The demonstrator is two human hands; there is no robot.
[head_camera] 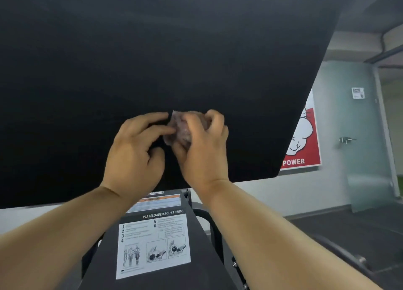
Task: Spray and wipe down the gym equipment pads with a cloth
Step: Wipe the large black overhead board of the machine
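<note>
While the left hand (135, 150) hangs loose with fingers spread, their tips touching the cloth's (180, 129) left edge, the right hand (204, 145) grips that bunched cloth just beside it. Both are raised before the black pad (152, 49), which spreads overhead and wide to either side, so wiping likely falls to the right hand.

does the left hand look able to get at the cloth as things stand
Probably yes. The left hand is right beside the bunched cloth, its fingertips at the cloth's edge, with nothing between them. The right hand grips the cloth in front of the black pad, so it shares the hold.
</note>
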